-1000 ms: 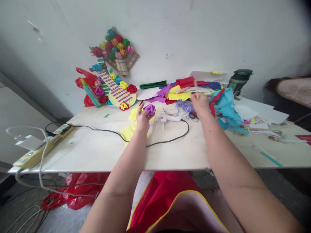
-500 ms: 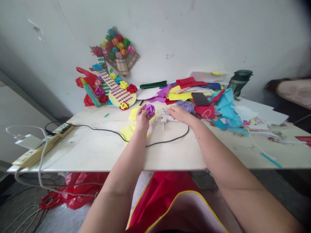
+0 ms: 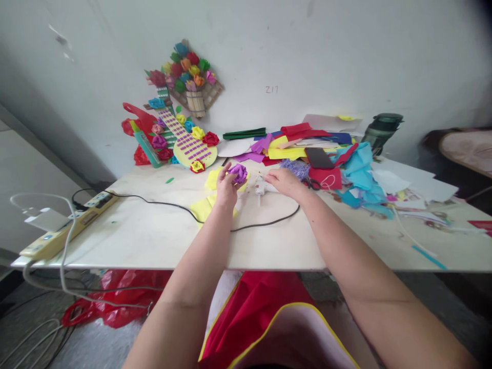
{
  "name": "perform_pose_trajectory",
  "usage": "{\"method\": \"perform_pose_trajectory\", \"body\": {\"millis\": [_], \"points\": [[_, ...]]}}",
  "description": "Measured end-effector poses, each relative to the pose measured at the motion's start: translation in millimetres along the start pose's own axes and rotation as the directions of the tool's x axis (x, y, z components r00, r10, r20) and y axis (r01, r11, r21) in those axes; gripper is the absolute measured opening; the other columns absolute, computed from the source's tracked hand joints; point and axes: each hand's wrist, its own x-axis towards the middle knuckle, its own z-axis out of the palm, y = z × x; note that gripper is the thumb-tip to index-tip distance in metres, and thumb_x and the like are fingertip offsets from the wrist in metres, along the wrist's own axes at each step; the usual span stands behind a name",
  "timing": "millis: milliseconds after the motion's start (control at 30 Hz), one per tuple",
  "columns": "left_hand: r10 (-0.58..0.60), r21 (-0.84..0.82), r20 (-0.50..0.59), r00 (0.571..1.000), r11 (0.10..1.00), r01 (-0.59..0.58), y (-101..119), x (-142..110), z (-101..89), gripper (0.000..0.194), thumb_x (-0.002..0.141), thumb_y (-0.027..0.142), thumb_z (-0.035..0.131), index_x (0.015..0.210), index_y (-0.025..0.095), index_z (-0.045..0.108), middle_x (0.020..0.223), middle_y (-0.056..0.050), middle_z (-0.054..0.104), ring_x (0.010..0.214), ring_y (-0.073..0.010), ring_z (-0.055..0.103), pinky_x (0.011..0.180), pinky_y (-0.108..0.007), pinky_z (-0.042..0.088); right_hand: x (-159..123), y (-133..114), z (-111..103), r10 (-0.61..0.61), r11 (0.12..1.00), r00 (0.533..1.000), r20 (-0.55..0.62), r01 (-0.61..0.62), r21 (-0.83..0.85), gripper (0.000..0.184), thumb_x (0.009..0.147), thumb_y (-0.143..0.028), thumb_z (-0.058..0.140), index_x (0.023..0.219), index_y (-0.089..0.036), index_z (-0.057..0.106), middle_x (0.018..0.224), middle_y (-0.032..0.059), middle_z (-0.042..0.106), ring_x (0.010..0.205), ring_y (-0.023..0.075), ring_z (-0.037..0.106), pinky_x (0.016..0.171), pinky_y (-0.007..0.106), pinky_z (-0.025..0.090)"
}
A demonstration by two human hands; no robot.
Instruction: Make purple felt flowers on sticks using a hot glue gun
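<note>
My left hand (image 3: 226, 187) holds a purple paper flower (image 3: 239, 172) between its fingertips, just above yellow paper pieces (image 3: 205, 205) on the table. My right hand (image 3: 283, 181) lies over the white glue gun (image 3: 262, 186), fingers curled around its handle. The gun's black cord (image 3: 265, 223) loops across the tabletop (image 3: 154, 241) toward a power strip (image 3: 63, 231) at the left edge.
A pile of coloured paper and felt (image 3: 307, 146) covers the back right, with a dark phone (image 3: 318, 158), scissors and purple yarn (image 3: 294, 166). A paper guitar with flowers (image 3: 184, 143) leans on the wall. A green bottle (image 3: 380, 130) stands far right.
My right hand let go of a thin stick held up near the paper pile and came down left onto the glue gun. The left hand kept the purple flower in place.
</note>
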Motion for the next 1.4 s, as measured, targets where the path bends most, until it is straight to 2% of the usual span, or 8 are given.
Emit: {"method": "perform_pose_trajectory", "body": {"millis": [167, 500, 767, 967, 1100, 1267, 1400], "points": [[0.021, -0.012, -0.007, 1.0, 1.0, -0.021, -1, -1, 1.2, 0.06, 0.056, 0.012, 0.065, 0.114, 0.024, 0.059, 0.079, 0.002, 0.065, 0.068, -0.0144, 0.066, 0.078, -0.037, 0.057, -2, -4, 0, 0.005, 0.998, 1.0, -0.008, -0.006, -0.058, 0.029, 0.09, -0.03, 0.05, 0.071, -0.015, 0.067, 0.067, 0.0032, 0.061, 0.062, 0.0133, 0.042, 0.06, 0.027, 0.027], [0.016, 0.05, -0.008, 1.0, 0.999, -0.015, -2, 1, 0.2, 0.07, 0.059, 0.018, 0.067, 0.126, 0.027, 0.052, 0.085, -0.001, 0.067, 0.084, -0.0195, 0.069, 0.083, -0.04, 0.056, -5, -13, -4, 0.044, 0.992, 0.999, -0.024, -0.047, -0.117, 0.029, 0.091, -0.031, 0.05, 0.079, -0.016, 0.072, 0.076, 0.0057, 0.069, 0.068, 0.0158, 0.051, 0.063, 0.027, 0.031], [0.025, 0.046, 0.029, 0.999, 0.999, -0.026, -2, -2, 1.4, 0.068, 0.059, 0.015, 0.067, 0.125, 0.025, 0.054, 0.091, -0.002, 0.068, 0.088, -0.0226, 0.07, 0.084, -0.042, 0.055, -5, -12, -4, 0.059, 0.987, 0.998, -0.027, -0.063, -0.146, 0.031, 0.092, -0.034, 0.049, 0.082, -0.017, 0.073, 0.08, 0.0072, 0.071, 0.07, 0.0162, 0.054, 0.063, 0.027, 0.031], [0.044, 0.079, 0.066, 0.997, 0.996, -0.049, -3, -2, 1.6, 0.065, 0.056, 0.016, 0.07, 0.119, 0.025, 0.058, 0.09, -0.002, 0.066, 0.078, -0.0196, 0.069, 0.079, -0.041, 0.057, -5, -12, -3, 0.069, 0.978, 0.997, -0.028, -0.073, -0.197, 0.032, 0.093, -0.034, 0.049, 0.085, -0.017, 0.074, 0.085, 0.0088, 0.073, 0.074, 0.0178, 0.057, 0.063, 0.028, 0.03], [0.059, 0.093, 0.081, 0.995, 0.993, -0.066, -5, -1, 0.3, 0.062, 0.056, 0.018, 0.071, 0.117, 0.025, 0.06, 0.093, -0.002, 0.066, 0.079, -0.019, 0.068, 0.079, -0.04, 0.057, -6, -14, -3, 0.067, 0.972, 0.998, -0.022, -0.07, -0.226, 0.032, 0.093, -0.033, 0.048, 0.088, -0.017, 0.075, 0.088, 0.0097, 0.074, 0.077, 0.0194, 0.06, 0.063, 0.028, 0.031], [0.035, 0.094, 0.087, 0.996, 0.995, -0.043, -5, -1, 0.8, 0.057, 0.055, 0.017, 0.071, 0.111, 0.024, 0.062, 0.088, -0.001, 0.067, 0.076, -0.0164, 0.065, 0.077, -0.038, 0.057, -6, -15, -2, 0.06, 0.962, 0.998, -0.002, -0.059, -0.265, 0.035, 0.096, -0.032, 0.042, 0.092, -0.017, 0.074, 0.089, 0.0108, 0.074, 0.078, 0.0198, 0.061, 0.064, 0.029, 0.031], [0.031, 0.097, 0.078, 0.996, 0.995, -0.038, -4, -3, 3.5, 0.052, 0.054, 0.018, 0.071, 0.106, 0.023, 0.062, 0.086, -0.002, 0.065, 0.077, -0.0172, 0.065, 0.08, -0.041, 0.055, -5, -14, 2, 0.056, 0.966, 0.998, 0.009, -0.052, -0.255, 0.035, 0.096, -0.032, 0.042, 0.093, -0.018, 0.073, 0.09, 0.0107, 0.074, 0.079, 0.0197, 0.061, 0.064, 0.029, 0.032]]}}
